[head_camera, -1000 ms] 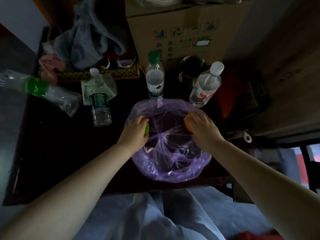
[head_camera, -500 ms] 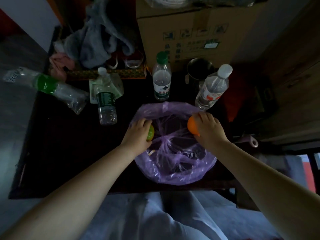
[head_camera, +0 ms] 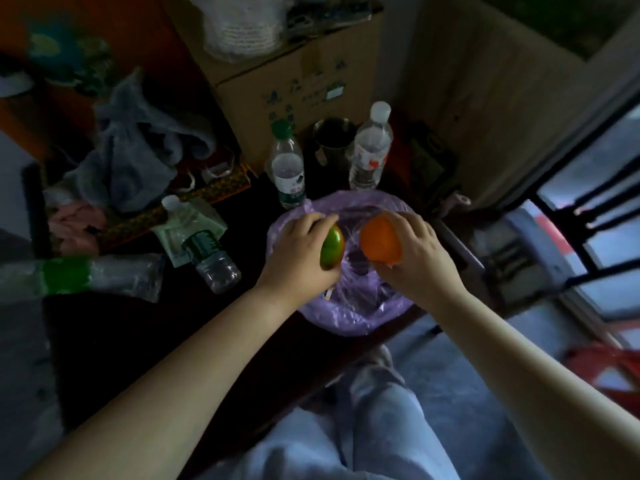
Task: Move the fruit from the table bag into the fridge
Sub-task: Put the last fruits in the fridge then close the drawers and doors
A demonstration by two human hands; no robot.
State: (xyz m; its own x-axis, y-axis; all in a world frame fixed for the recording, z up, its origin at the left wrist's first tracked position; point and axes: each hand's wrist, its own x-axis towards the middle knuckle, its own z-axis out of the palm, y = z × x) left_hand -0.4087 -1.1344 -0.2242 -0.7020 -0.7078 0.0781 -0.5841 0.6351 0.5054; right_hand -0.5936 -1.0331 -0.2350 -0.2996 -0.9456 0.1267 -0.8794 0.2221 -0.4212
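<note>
Head view, looking down on a dark surface [head_camera: 104, 341]. The left hand [head_camera: 301, 251] is closed around a green mango [head_camera: 331, 247] with a reddish flush, its fingers curled over the top of the fruit. The right hand [head_camera: 415, 251] is closed around an orange [head_camera: 380, 240], gripping it from the right side and above. Both fruits are held just above the open mouth of a purple plastic bag [head_camera: 346, 317], side by side and slightly apart. The bag lies at the near edge of the surface, toward its right end, with its wrinkled film spread wide; whether more fruit remains inside cannot be told.

Behind the bag stand two upright water bottles: a green-capped bottle [head_camera: 288, 168] to the left and a white-capped bottle [head_camera: 371, 147] to the right, with a dark metal cup [head_camera: 334, 136] between and behind them. A cardboard box [head_camera: 294, 74] rises at the far edge. Left of the bag, a small bottle with a dark green label [head_camera: 204, 247] lies tilted on a green-and-white packet [head_camera: 194, 216]. A crushed clear bottle with a bright green band [head_camera: 83, 275] lies on its side near the left edge. A grey cloth [head_camera: 138, 150] is heaped in the far left corner. The person's light trousers [head_camera: 363, 427] show below the near edge.
</note>
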